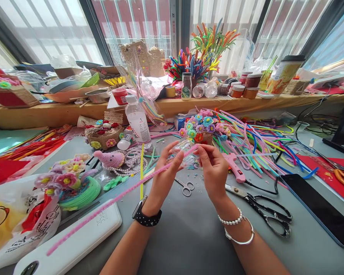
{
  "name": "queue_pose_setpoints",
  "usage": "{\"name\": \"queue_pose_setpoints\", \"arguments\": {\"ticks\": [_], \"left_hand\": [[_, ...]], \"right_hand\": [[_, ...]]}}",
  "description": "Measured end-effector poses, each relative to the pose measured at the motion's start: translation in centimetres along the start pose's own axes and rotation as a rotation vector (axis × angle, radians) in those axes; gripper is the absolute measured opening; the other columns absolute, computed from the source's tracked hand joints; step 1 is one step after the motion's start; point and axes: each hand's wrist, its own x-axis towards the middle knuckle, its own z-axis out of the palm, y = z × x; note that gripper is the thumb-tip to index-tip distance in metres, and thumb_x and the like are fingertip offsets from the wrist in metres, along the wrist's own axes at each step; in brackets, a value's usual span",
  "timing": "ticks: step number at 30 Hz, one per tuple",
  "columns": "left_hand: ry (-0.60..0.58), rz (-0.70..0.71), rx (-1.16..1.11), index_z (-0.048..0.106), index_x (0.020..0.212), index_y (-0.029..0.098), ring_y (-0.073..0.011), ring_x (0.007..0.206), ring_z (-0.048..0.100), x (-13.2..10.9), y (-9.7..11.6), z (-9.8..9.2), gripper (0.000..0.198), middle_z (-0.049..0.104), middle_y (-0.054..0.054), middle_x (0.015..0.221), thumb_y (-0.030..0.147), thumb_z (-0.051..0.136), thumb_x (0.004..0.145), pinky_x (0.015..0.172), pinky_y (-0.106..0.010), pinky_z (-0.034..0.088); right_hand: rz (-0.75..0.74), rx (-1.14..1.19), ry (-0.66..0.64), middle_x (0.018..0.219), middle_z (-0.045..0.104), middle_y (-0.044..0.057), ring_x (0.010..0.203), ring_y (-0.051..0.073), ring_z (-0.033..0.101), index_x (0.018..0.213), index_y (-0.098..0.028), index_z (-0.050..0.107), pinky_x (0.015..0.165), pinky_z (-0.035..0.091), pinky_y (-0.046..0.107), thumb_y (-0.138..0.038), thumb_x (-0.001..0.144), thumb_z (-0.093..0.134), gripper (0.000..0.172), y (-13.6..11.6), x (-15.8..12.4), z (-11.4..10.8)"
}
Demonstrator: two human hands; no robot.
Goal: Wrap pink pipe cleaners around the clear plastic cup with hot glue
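A long pink pipe cleaner (pixel 111 202) runs from the lower left up to both hands. My left hand (pixel 167 166) holds it between thumb and fingers. The far end is pinched between the thumb and fingertips of my right hand (pixel 213 166). A clear plastic object (pixel 186 158) shows between the hands; I cannot tell whether the left fingers touch it. Small silver scissors (pixel 186 187) lie on the table between my wrists. Right of my right hand are a pink glue gun (pixel 235 168) and large black-handled scissors (pixel 271 214).
A basket of fuzzy flowers (pixel 205 126) stands behind my hands, with loose pipe cleaners (pixel 255 133) to its right. A water bottle (pixel 137 122) stands upright behind my left hand. A phone (pixel 318 208) lies at right, a white case-like object (pixel 74 236) at left. Crowded shelf (pixel 166 109) behind.
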Motion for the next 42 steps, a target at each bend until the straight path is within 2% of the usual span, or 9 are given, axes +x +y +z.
{"name": "queue_pose_setpoints", "arguments": {"ticks": [11,18,21,25,30,36,42], "left_hand": [[0.016,0.021,0.025,0.051,0.12,0.026,-0.021,0.098,0.059,0.0,-0.1,-0.1,0.051,0.053,-0.007,0.111,0.048,0.06,0.075,0.071,-0.026,0.055],[0.022,0.041,0.018,0.051,0.121,0.027,-0.0192,0.093,0.061,0.1,0.1,-0.5,0.051,0.055,-0.005,0.112,0.047,0.06,0.076,0.069,-0.026,0.055],[0.043,0.124,0.061,0.052,0.121,0.028,-0.0187,0.095,0.061,0.2,0.1,-0.8,0.048,0.054,-0.005,0.12,0.043,0.062,0.076,0.073,-0.026,0.054],[0.048,0.327,0.154,0.05,0.122,0.03,-0.0222,0.107,0.058,0.2,-0.1,-1.4,0.048,0.047,-0.005,0.132,0.035,0.063,0.077,0.078,-0.026,0.054],[0.119,0.589,0.357,0.051,0.123,0.03,-0.0247,0.11,0.056,0.2,-0.4,-1.9,0.051,0.049,-0.007,0.127,0.033,0.067,0.074,0.071,-0.028,0.058],[0.159,0.671,0.461,0.05,0.123,0.03,-0.0235,0.112,0.055,-0.1,-0.1,-1.9,0.053,0.049,-0.006,0.124,0.028,0.069,0.073,0.077,-0.028,0.057],[0.122,0.611,0.395,0.051,0.123,0.03,-0.0242,0.111,0.056,0.2,-0.1,-2.1,0.051,0.048,-0.007,0.125,0.03,0.067,0.075,0.075,-0.027,0.057]], "right_hand": [[-0.023,-0.052,-0.022,0.081,0.067,0.003,0.067,0.013,0.058,0.09,-0.021,0.065,0.051,0.043,0.024,-0.032,0.083,0.055,0.016,-0.1,-0.2,0.1],[0.014,-0.026,-0.097,0.087,0.066,0.003,0.07,0.013,0.058,0.095,-0.023,0.065,0.052,0.043,0.024,-0.034,0.081,0.058,0.019,0.0,-0.1,0.0],[0.0,-0.011,-0.15,0.088,0.065,0.003,0.072,0.013,0.059,0.098,-0.024,0.064,0.051,0.043,0.024,-0.034,0.081,0.059,0.02,0.0,0.1,-0.1],[-0.063,0.01,-0.214,0.088,0.066,0.002,0.077,0.014,0.06,0.102,-0.026,0.063,0.056,0.047,0.024,-0.029,0.082,0.058,0.021,0.0,0.3,-0.3],[-0.107,0.028,-0.265,0.099,0.066,0.002,0.083,0.014,0.062,0.106,-0.027,0.062,0.062,0.051,0.025,-0.025,0.08,0.06,0.026,0.2,0.4,-0.4],[-0.12,0.017,-0.282,0.101,0.065,0.002,0.088,0.014,0.061,0.107,-0.027,0.061,0.065,0.052,0.024,-0.023,0.079,0.061,0.028,0.1,0.3,-0.5],[-0.106,0.072,-0.301,0.1,0.062,0.002,0.085,0.013,0.058,0.104,-0.028,0.063,0.062,0.049,0.023,-0.028,0.086,0.051,0.021,-0.1,0.6,-0.6]]}}
